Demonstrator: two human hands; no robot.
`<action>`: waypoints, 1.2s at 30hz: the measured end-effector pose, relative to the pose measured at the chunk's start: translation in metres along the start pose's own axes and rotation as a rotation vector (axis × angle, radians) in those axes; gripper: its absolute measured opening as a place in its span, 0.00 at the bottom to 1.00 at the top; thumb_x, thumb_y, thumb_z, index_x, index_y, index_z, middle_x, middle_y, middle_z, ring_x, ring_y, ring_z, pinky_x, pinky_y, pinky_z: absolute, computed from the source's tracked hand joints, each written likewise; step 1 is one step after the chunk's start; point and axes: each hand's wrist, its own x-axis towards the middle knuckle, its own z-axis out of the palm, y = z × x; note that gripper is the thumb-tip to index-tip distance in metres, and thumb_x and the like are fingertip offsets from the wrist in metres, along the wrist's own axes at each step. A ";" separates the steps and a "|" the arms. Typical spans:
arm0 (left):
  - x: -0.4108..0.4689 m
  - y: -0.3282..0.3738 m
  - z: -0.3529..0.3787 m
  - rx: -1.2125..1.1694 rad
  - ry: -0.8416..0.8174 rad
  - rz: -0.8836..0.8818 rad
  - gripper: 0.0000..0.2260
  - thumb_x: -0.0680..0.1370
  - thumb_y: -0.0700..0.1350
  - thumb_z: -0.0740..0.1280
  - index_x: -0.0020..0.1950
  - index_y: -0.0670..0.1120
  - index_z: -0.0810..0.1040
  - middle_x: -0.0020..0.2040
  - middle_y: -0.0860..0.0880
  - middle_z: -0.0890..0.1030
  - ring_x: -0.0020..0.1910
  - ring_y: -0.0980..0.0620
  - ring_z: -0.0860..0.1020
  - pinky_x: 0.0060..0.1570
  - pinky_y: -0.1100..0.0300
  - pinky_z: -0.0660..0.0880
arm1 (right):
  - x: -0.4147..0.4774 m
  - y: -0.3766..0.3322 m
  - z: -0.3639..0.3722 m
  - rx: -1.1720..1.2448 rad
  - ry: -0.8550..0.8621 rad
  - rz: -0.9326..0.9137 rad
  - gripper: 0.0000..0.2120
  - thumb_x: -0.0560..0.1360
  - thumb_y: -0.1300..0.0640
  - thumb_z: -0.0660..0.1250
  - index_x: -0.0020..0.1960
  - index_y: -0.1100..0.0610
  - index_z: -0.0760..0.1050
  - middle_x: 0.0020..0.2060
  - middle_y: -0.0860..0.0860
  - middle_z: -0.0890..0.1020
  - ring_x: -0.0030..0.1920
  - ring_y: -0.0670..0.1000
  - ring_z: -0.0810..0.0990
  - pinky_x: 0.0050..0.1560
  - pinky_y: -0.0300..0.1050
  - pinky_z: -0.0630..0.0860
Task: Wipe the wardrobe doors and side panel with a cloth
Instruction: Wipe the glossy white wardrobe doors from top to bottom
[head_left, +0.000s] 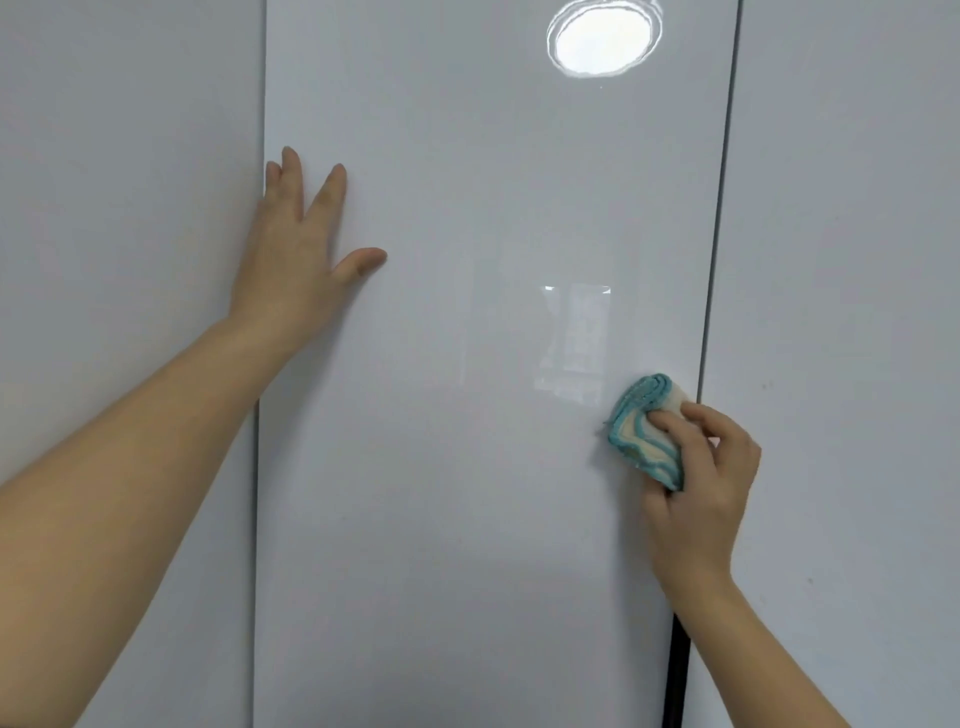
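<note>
Head view: glossy white middle wardrobe door (467, 415) fills the frame, w/ a neighbouring door on the left (130, 208) and another on the right (841, 260). Left hand (298, 244) lies flat on the middle door near its left edge, fingers straight & spread, holding nothing. Right hand (701, 483) has fingers curled round a folded cloth (647, 428), teal-edged w/ cream centre, pressed against the middle door right by its right edge, lower half. Round ceiling light reflection (602, 39) shows up top; dark gap (678, 670) btw middle & right doors.
</note>
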 end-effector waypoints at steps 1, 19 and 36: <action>0.001 -0.001 0.001 0.006 0.007 0.001 0.34 0.78 0.58 0.63 0.79 0.50 0.53 0.79 0.43 0.43 0.78 0.45 0.42 0.76 0.51 0.49 | -0.007 -0.004 0.004 0.009 0.004 0.014 0.24 0.65 0.73 0.62 0.59 0.61 0.78 0.60 0.55 0.69 0.59 0.57 0.67 0.60 0.43 0.68; 0.008 0.001 -0.007 -0.070 -0.036 -0.122 0.44 0.75 0.59 0.68 0.79 0.44 0.46 0.79 0.45 0.40 0.78 0.48 0.41 0.74 0.59 0.46 | -0.044 -0.151 0.127 0.143 -0.184 -0.294 0.17 0.68 0.67 0.68 0.57 0.60 0.80 0.59 0.54 0.71 0.56 0.58 0.72 0.53 0.49 0.68; 0.004 0.000 -0.008 -0.098 -0.043 -0.113 0.42 0.76 0.57 0.68 0.79 0.44 0.46 0.79 0.46 0.40 0.78 0.50 0.41 0.73 0.60 0.46 | -0.079 -0.168 0.146 0.144 -0.414 -0.751 0.06 0.73 0.65 0.67 0.48 0.57 0.80 0.50 0.52 0.81 0.49 0.54 0.76 0.44 0.47 0.71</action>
